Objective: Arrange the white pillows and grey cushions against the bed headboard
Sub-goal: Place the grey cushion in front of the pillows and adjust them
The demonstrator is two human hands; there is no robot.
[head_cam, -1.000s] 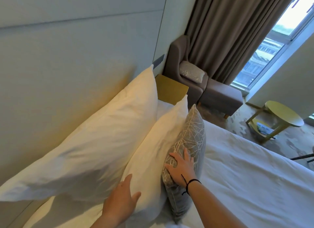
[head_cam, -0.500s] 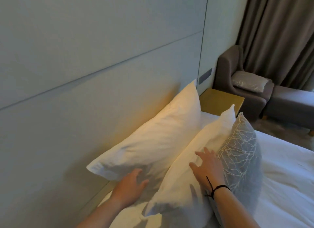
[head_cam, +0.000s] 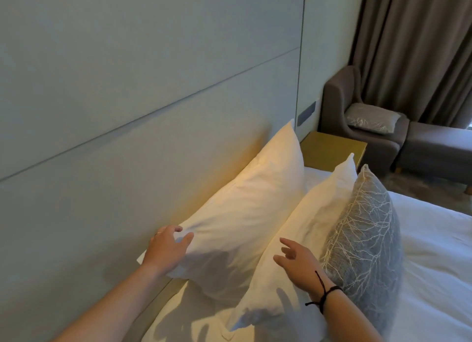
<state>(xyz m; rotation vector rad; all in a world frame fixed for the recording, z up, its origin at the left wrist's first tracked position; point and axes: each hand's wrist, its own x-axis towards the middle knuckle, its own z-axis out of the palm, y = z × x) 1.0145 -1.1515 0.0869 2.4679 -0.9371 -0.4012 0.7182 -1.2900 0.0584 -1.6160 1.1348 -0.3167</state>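
Note:
Two white pillows lean in a row toward the pale grey headboard [head_cam: 127, 188]. The back pillow [head_cam: 245, 209] rests against the headboard, and my left hand [head_cam: 167, 249] grips its near corner. The front pillow [head_cam: 301, 239] stands before it. My right hand [head_cam: 297, 261], fingers spread, hovers just over the front pillow's face, holding nothing. A grey cushion [head_cam: 367, 242] with a white branch pattern stands upright against the front pillow. A second grey cushion [head_cam: 371, 118] lies on the armchair seat.
A yellow bedside table [head_cam: 332, 149] stands past the pillows. Behind it are a brown armchair [head_cam: 339, 104], a footstool [head_cam: 439, 147] and long brown curtains [head_cam: 413, 48]. The white bed sheet [head_cam: 434, 252] spreads to the right.
My left hand slid up to the back pillow's near corner and took hold of it. My right hand lifted off the front pillow, and the view swung left.

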